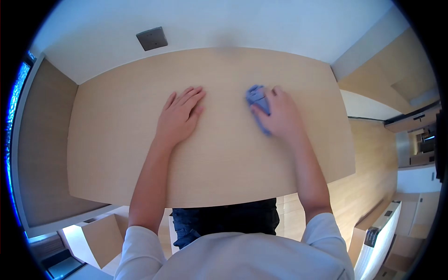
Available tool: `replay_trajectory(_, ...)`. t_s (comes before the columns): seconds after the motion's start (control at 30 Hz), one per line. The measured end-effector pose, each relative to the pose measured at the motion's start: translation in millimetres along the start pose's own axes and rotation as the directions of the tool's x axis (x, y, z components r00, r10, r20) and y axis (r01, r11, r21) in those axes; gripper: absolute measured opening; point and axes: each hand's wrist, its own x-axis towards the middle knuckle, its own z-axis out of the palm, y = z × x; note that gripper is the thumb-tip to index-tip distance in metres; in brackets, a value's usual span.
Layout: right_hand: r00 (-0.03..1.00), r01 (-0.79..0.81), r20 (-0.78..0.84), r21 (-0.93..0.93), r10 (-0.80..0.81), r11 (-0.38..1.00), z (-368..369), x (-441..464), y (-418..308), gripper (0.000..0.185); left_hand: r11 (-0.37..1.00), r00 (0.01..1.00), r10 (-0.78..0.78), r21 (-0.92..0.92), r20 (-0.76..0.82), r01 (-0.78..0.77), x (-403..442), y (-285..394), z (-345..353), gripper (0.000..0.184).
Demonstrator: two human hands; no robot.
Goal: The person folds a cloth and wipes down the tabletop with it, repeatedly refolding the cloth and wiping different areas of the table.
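Note:
A light wood tabletop [219, 158] spreads out in front of me. On its right half, my right hand [280, 112] grips a crumpled blue cloth [257, 99] and presses it against the surface. Part of the cloth is hidden under the fingers and palm; one edge sticks out toward me. My left hand [181, 114] lies flat on the table left of the middle, fingers stretched out and thumb apart, with nothing in it.
A white wall with a dark socket plate [152, 38] rises behind the table. A grey-brown panel [46, 144] borders the left side. Wooden floor [373, 149] and a white-sided box-like piece [380, 238] lie to the right; another pale box [95, 238] stands at lower left.

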Motion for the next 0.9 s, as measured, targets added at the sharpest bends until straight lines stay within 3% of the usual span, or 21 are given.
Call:
replay_trajectory(0.1,0.97,0.205,0.113,0.091,-0.215,0.975,9.8,-30.4,-48.5,0.056,1.0,1.0,-0.001,-0.001,-0.014,0.001,0.6,-1.1,2.4,0.044)
replay_trajectory(0.17,0.884,0.385,0.193,0.214,-0.425,0.898,13.4,-48.3,-76.9,0.057,1.0,1.0,0.004,0.011,-0.019,-0.004,1.2,-4.1,3.9,0.044)
replay_trajectory(0.23,0.657,0.65,0.113,0.417,-0.746,0.635,20.3,-64.8,-97.3,0.055,1.0,1.0,-0.004,0.019,-0.012,0.004,2.6,-2.6,1.2,0.043)
replay_trajectory(0.33,0.566,0.667,0.013,0.58,-0.824,0.467,25.4,-67.9,-100.6,0.051,1.0,1.0,-0.02,-0.004,-0.021,0.02,1.6,2.0,0.9,0.041)
replay_trajectory(0.43,0.624,0.598,-0.015,0.653,-0.782,0.465,21.9,-59.9,-88.5,0.044,0.999,0.994,0.022,-0.046,-0.111,-0.027,3.5,-4.5,4.7,0.032)
replay_trajectory(0.5,0.72,0.581,-0.02,0.565,-0.694,0.586,10.4,-49.4,-76.8,0.045,0.994,0.979,0.062,-0.081,-0.194,-0.079,6.0,-11.3,7.9,0.023)
replay_trajectory(0.6,0.893,0.428,-0.036,0.38,-0.449,0.82,2.8,-29.2,-53.3,0.043,0.954,0.978,-0.153,-0.28,-0.143,0.108,8.3,-1.0,-3.6,0.014)
replay_trajectory(0.67,0.926,0.364,-0.166,0.138,-0.34,0.921,12.1,-13.3,-29.2,0.039,0.942,0.958,-0.183,-0.317,-0.221,0.107,7.6,2.1,-1.4,0.022)
replay_trajectory(0.7,0.941,0.3,-0.207,0.144,-0.268,0.943,17.4,-2.2,-15.1,0.037,0.937,0.947,-0.195,-0.335,-0.256,0.103,7.4,3.2,-0.8,0.027)
replay_trajectory(0.73,0.949,0.237,-0.247,0.152,-0.195,0.96,20.9,6.4,-2.1,0.035,0.93,0.953,-0.23,-0.335,-0.199,0.154,6.8,4.5,-1.2,0.028)
replay_trajectory(0.83,0.94,-0.057,-0.339,-0.058,0.034,0.997,17.2,17.4,21.0,0.035,0.911,0.948,-0.304,-0.32,-0.099,0.259,4.7,5.0,-5.1,0.032)
replay_trajectory(0.9,0.953,-0.104,-0.292,-0.063,0.082,0.993,18.7,17.1,19.5,0.037,0.915,0.948,-0.301,-0.31,-0.1,0.258,4.2,6.7,-4.2,0.036)
